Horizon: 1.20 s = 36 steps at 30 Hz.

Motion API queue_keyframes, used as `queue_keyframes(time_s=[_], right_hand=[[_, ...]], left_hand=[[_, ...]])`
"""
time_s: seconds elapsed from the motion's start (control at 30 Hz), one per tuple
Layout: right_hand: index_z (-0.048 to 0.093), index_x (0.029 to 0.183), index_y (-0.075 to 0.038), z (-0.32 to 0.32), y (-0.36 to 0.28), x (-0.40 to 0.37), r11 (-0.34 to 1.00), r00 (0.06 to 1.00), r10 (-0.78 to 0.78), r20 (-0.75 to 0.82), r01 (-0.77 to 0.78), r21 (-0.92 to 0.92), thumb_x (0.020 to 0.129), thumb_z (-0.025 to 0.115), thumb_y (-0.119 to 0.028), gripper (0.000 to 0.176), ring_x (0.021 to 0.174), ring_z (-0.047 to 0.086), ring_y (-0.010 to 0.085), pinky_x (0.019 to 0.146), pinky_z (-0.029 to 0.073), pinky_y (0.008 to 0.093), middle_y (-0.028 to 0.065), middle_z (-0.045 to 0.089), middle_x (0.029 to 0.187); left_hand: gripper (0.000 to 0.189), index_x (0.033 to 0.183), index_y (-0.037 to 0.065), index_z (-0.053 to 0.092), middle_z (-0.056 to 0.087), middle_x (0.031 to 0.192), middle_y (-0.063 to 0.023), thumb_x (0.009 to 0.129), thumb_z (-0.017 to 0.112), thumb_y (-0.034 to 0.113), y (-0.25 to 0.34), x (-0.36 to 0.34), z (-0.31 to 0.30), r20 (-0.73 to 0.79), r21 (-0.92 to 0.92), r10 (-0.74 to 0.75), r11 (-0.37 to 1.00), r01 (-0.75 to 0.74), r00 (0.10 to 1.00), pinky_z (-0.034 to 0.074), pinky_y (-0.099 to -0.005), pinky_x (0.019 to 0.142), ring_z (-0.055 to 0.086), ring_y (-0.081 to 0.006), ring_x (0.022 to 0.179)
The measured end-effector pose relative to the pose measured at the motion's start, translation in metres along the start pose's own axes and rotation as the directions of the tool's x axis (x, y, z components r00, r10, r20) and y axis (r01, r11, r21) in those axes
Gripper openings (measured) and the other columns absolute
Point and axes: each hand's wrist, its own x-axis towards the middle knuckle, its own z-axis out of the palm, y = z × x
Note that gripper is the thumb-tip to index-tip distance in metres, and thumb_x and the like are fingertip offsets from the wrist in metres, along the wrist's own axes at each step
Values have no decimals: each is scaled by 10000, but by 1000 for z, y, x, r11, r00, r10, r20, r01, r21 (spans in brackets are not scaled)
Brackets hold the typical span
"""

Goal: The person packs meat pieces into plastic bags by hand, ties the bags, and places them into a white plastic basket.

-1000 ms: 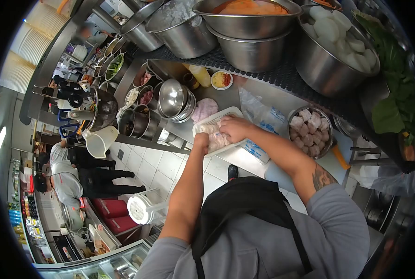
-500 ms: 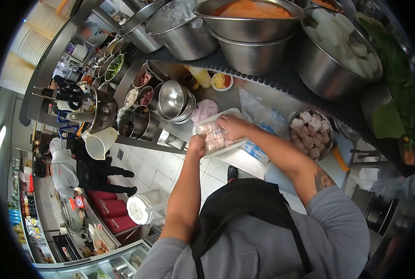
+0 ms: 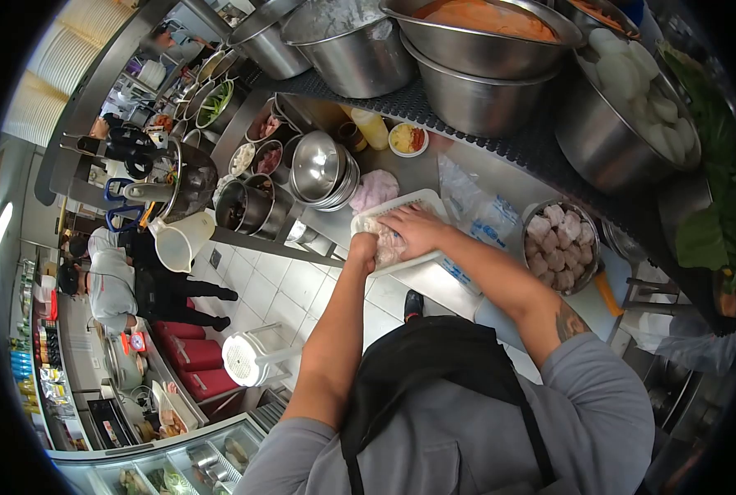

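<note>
A white plastic basket (image 3: 427, 200) on the steel counter holds clear-bagged portions of pale pink meat (image 3: 390, 245). My left hand (image 3: 364, 248) is at the basket's near left side, its fingers curled down against the bags; what they grip is hidden. Palm down, my right hand (image 3: 412, 230) rests on the bagged meat with its fingers spread. Just behind the basket lies a crumpled pink cloth (image 3: 375, 190). Clear plastic bags with blue print (image 3: 497, 221) lie to the right of my right hand.
A steel bowl of pale meat chunks (image 3: 559, 247) stands to the right, beside a yellow-handled tool (image 3: 607, 292). Stacked steel bowls (image 3: 317, 167) sit at left. Overhead, a shelf (image 3: 483, 147) carries large steel pots. A co-worker (image 3: 112, 280) stands at far left.
My right hand has flattened out over the bagged meat, its fingers now spread. My left hand has moved in from the basket's edge onto the bags. The whole view has shifted slightly.
</note>
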Motion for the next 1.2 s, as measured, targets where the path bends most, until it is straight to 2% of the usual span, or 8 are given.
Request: queue_keyframes(time_s=[0.27, 0.4, 0.6, 0.7, 0.73, 0.93, 1.13, 1.2], right_hand=[[493, 1401, -79, 13, 14, 15, 917, 962, 61, -265, 51, 396, 732, 729, -192, 718, 1245, 532, 334, 1069, 411, 420, 168, 550, 1344], [556, 1337, -47, -5, 8, 34, 868, 986, 164, -18, -135, 478, 773, 720, -185, 603, 1167, 603, 325, 993, 474, 389, 178, 631, 1252], [578, 1302, -55, -3, 15, 57, 920, 990, 110, 87, -135, 367, 799, 727, -195, 543, 1154, 615, 321, 966, 481, 404, 178, 640, 1256], [590, 1263, -57, 3, 9, 58, 924, 990, 128, 50, -138, 357, 802, 714, -162, 490, 1142, 617, 336, 960, 482, 412, 179, 645, 1237], [595, 1246, -55, 10, 11, 58, 925, 992, 128, 12, -123, 359, 801, 711, -151, 470, 1135, 620, 341, 957, 483, 414, 176, 652, 1223], [570, 1253, -50, 24, 10, 56, 921, 985, 130, -114, -78, 381, 814, 662, -105, 452, 1147, 603, 365, 983, 466, 431, 197, 637, 1219], [564, 1250, -40, 16, 1, 62, 919, 975, 111, -194, -27, 393, 825, 636, -78, 433, 1162, 585, 391, 993, 455, 451, 215, 619, 1233], [574, 1238, -40, 15, -1, 63, 926, 978, 117, -174, -44, 374, 830, 632, -72, 413, 1157, 583, 393, 989, 456, 452, 214, 615, 1233]], left_hand=[[369, 1315, -118, 447, 606, 1198, -234, 975, 429, 23, 8, -8, -20, 230, -232, 3, 971, 52, 973, 558, -495, 930, 657, -362, 1053], [411, 1363, -119, 395, 559, 1298, -248, 984, 388, 40, 20, -31, -22, 306, -220, -4, 973, 74, 952, 505, -513, 1034, 614, -372, 1166], [372, 1317, -82, 457, 612, 1190, -222, 959, 447, 20, 8, -21, -18, 181, -134, 101, 988, -77, 978, 574, -431, 895, 673, -308, 1017], [363, 1280, -84, 491, 637, 1109, -188, 935, 499, 28, 1, -15, -10, -54, 227, 199, 957, -182, 978, 575, -393, 801, 676, -256, 940], [392, 1256, -87, 513, 649, 1066, -167, 877, 557, 4, 1, -18, -5, -102, 176, 201, 968, -181, 974, 571, -377, 759, 673, -238, 913], [508, 1280, -55, 518, 648, 1062, -173, 778, 593, -75, 8, -37, 6, -98, 509, 273, 840, -187, 957, 556, -366, 715, 670, -251, 907], [575, 1326, -53, 485, 631, 1109, -185, 760, 577, -93, 12, -47, 12, -108, -4, 201, 979, -202, 974, 561, -378, 780, 661, -280, 940], [615, 1363, -41, 444, 611, 1156, -200, 763, 569, -94, 9, -51, 22, -242, 99, 262, 965, -245, 934, 561, -381, 800, 653, -287, 977]])
